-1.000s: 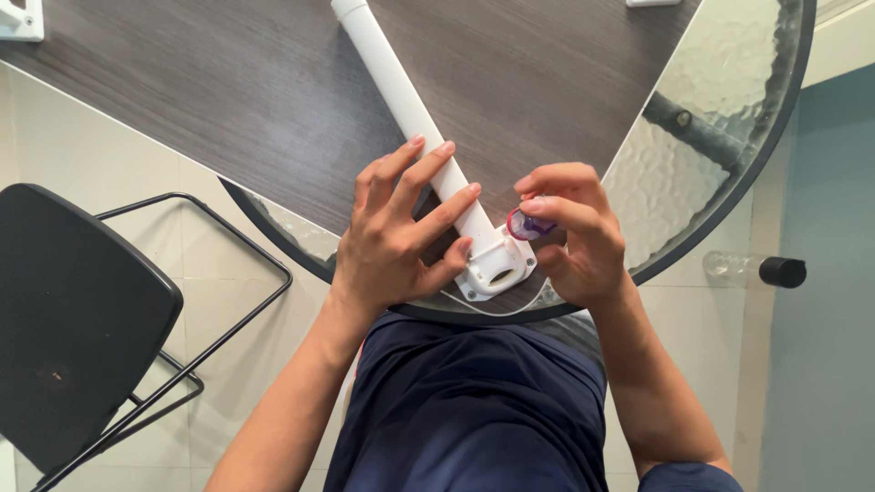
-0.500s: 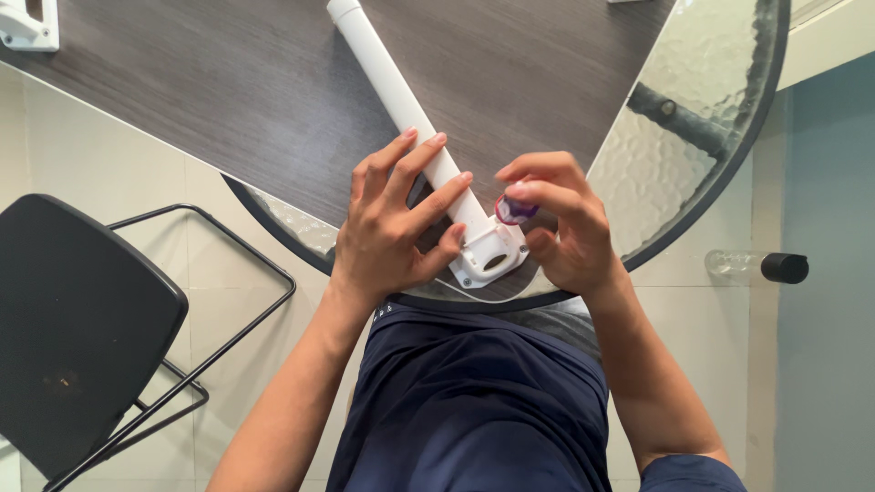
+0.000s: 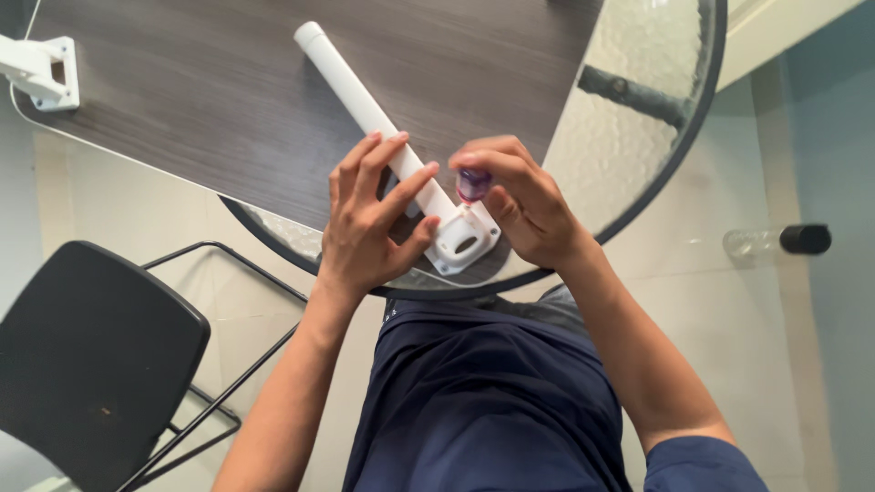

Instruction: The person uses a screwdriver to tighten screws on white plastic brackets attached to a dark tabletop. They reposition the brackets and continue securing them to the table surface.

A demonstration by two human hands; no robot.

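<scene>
Left hand (image 3: 369, 232): lies over the white tube (image 3: 369, 114) near its lower end, fingers spread across it, thumb curled under toward the bracket; clamped loosely on the tube.
Right hand (image 3: 519, 205): fingers pinched together around a small purple piece (image 3: 473, 185), held just above the bracket.
White tube: long, lies slanted on the dark wooden tabletop (image 3: 182, 100), far end pointing up and left, near end at the table edge close to the body.
Bracket (image 3: 463, 239): white, squarish with an oval hole, at the tube's near end, resting on the glass rim.
Purple piece: touching or just over the bracket (cannot tell which).
Glass table (image 3: 638, 100): round, dark rim, pebbled surface.
Second white bracket (image 3: 41, 73): far left corner of the wooden top.
Chair (image 3: 87, 360): black seat, lower left, on the floor.
Bottle (image 3: 775, 241): clear with a black cap, lying on the floor at right.
</scene>
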